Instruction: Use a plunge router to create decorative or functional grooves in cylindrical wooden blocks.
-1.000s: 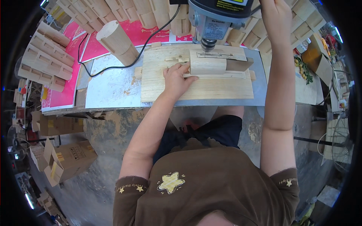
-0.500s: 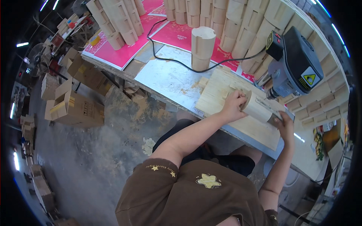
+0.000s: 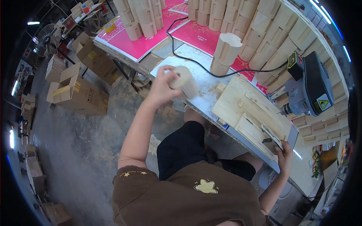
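Several cardboard boxes (image 3: 81,94) sit on the floor at about nine o'clock from our left hand (image 3: 161,87). That hand is lifted over the near edge of the desk (image 3: 200,96), its grip wrapped around a pale, curved wooden block (image 3: 185,81), fingers closed on it. At one o'clock from the block stands a short stack of similar rounded wooden pieces (image 3: 225,52), with a black cable (image 3: 196,62) snaking past its foot across the metal top. Further right lies a flat wooden jig board (image 3: 247,109) with strips fixed on it. At two o'clock from the board sits a grey and black drill press (image 3: 311,88). Our right hand (image 3: 283,153) is at the desk's near right edge, at five o'clock from the board, its fingers curled over that edge.
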A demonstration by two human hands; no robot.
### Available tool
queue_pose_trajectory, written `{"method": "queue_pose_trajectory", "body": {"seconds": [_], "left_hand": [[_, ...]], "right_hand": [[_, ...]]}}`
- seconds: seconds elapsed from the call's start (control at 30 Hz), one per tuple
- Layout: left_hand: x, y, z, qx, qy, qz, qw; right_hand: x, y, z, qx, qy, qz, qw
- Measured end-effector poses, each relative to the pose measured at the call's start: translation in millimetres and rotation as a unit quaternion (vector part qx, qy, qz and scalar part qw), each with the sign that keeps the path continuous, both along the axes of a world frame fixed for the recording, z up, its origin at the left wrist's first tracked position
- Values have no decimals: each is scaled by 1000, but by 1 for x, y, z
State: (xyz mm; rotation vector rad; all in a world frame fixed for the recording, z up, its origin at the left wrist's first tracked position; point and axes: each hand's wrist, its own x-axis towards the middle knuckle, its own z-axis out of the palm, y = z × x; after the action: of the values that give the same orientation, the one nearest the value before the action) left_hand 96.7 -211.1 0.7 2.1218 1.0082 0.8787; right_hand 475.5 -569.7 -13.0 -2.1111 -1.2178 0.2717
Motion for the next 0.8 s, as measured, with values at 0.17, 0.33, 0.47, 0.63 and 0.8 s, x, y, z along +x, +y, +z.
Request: {"method": "queue_pose_trajectory", "body": {"seconds": [0.17, 0.33, 0.47, 0.63, 0.8], "left_hand": [[-23, 37, -40, 80, 7, 145, 986], [-11, 36, -79, 201, -57, 196, 958], [-16, 35, -111, 28, -143, 249, 958], [-23, 46, -99, -60, -162, 216, 961], [-47, 108, -63, -87, -293, 245, 920]], "right_hand": [[-12, 7, 5, -8, 14, -16, 1000], [-11, 7, 3, -14, 9, -35, 999], [-12, 7, 0, -9, 10, -38, 999], [-8, 0, 5, -42, 6, -41, 998], [-2, -7, -3, -31, 29, -43, 998]]}}
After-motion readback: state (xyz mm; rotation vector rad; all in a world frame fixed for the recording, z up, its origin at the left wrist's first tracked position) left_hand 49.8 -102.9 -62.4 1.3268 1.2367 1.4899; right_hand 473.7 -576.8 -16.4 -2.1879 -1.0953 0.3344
